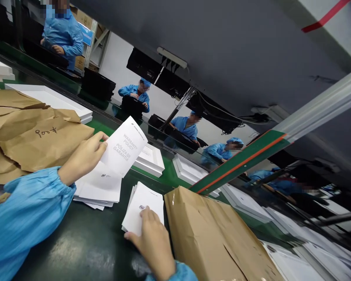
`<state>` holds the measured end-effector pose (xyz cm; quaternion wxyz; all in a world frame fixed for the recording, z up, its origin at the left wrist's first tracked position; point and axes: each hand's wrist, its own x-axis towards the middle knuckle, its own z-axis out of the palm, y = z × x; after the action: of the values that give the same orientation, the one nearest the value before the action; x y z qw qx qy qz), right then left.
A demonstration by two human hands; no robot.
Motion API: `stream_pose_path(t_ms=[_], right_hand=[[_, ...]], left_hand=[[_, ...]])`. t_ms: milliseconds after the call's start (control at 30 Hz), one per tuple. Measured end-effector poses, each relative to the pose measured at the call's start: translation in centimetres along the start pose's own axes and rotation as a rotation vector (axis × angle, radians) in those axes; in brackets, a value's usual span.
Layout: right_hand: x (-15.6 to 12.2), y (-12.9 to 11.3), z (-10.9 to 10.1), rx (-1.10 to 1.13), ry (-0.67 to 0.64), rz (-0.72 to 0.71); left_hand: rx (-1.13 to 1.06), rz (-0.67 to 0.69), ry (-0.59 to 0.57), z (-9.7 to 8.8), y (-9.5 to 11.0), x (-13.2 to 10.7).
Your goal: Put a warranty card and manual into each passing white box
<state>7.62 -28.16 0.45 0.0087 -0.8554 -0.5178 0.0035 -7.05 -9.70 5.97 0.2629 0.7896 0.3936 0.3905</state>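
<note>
Between the thumb and fingers of my left hand (86, 156) is a white warranty leaflet (124, 146), printed "WARRANTY POLICY" and raised at a tilt. Below it lies a stack of white booklets (98, 183) with a small dark logo. My right hand (153, 234) rests on a second booklet stack (144, 205), fingertips on the top sheet and thumb at its near left edge. Whether those fingers grip a single sheet, I cannot make out. Both stacks lie on the dark green table (84, 238).
Brown paper packaging (43, 136) marked by hand lies at the left. A brown paper parcel (216, 238) stands right of my right hand. White box trays (150, 160) line the green strip beyond. A slanted metal post (280, 132) crosses the right side. Several co-workers in blue (62, 33) sit opposite.
</note>
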Motion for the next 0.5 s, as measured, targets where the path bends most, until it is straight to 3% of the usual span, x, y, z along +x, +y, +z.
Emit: stream_pose_path(t_ms=[133,233,333,433,500], right_hand=[[-1.3,-3.9,1.4,-0.111,0.008,-0.080],[-1.4,-3.5,1.1,0.003,0.083,-0.129],[-0.7,-0.2,-0.3,0.420,0.287,-0.040],[0.5,3.8,-1.3,0.937,0.619,0.205],[1.2,5.6,-1.3,1.275,0.673,0.277]], left_hand=[[-0.171,-0.014,-0.028,1.0,-0.2,-0.3],[-0.309,-0.041,-0.042,1.4,-0.6,-0.2],[-0.474,-0.083,-0.060,1.9,-1.2,0.1],[-0.638,-0.156,-0.055,2.8,-1.7,0.5],[-0.731,-0.229,-0.056,3.7,-1.9,0.6]])
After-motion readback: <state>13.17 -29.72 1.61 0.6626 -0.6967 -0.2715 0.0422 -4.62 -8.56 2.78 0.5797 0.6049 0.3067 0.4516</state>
